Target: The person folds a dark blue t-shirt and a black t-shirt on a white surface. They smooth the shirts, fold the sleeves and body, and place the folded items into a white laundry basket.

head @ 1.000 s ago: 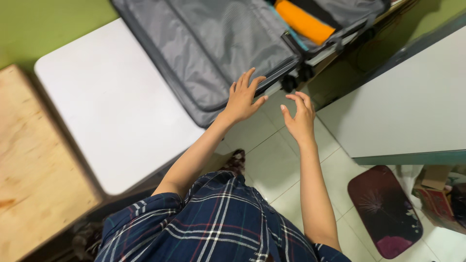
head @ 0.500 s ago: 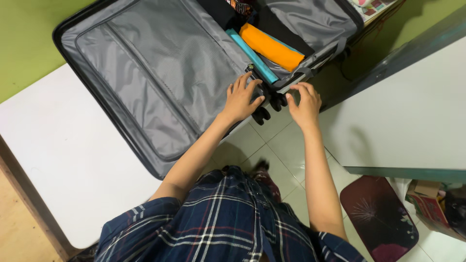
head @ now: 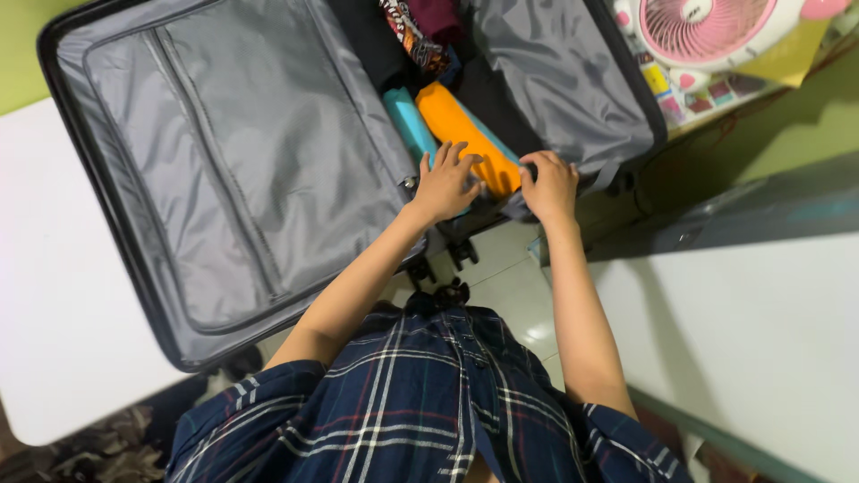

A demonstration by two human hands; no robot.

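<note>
I am resting my left hand point(head: 446, 183), fingers spread, on the orange roll point(head: 465, 134) inside the open suitcase point(head: 224, 161). My right hand point(head: 548, 185) is curling over the case's near rim at three o'clock. A pink fan point(head: 707, 27) is sitting at one o'clock.

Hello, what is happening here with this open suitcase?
A person in a plaid shirt leans over an open grey suitcase lying on a white table. The left hand rests on a folded orange cloth packed beside a teal one. The right hand grips the grey lining edge of the packed half. A pink fan stands behind.
</note>
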